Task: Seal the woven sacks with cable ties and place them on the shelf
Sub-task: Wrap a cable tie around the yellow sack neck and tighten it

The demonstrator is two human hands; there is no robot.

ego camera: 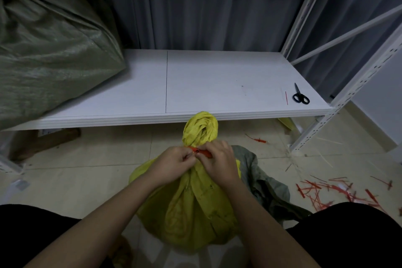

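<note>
Two woven sacks are in play. One big grey-green sack (50,50) already lies on the left end of the white shelf (217,85), presumably finished, which leaves the board's middle and right bare for the next. In front of the shelf, on the floor between the person's knees, stands the yellow sack (191,209), upright so its twisted neck is within easy reach. A crumpled grey sack (267,183) lies just beside it. Black scissors (300,95) rest near the shelf's right edge, likely for trimming tie tails; red offcuts (326,191) litter the floor at right. At the neck, the left hand (174,164) and right hand (218,160) both have fingers curled, pinching the red cable tie (201,152) around the gathered fabric, apparently drawing it tight.
</note>
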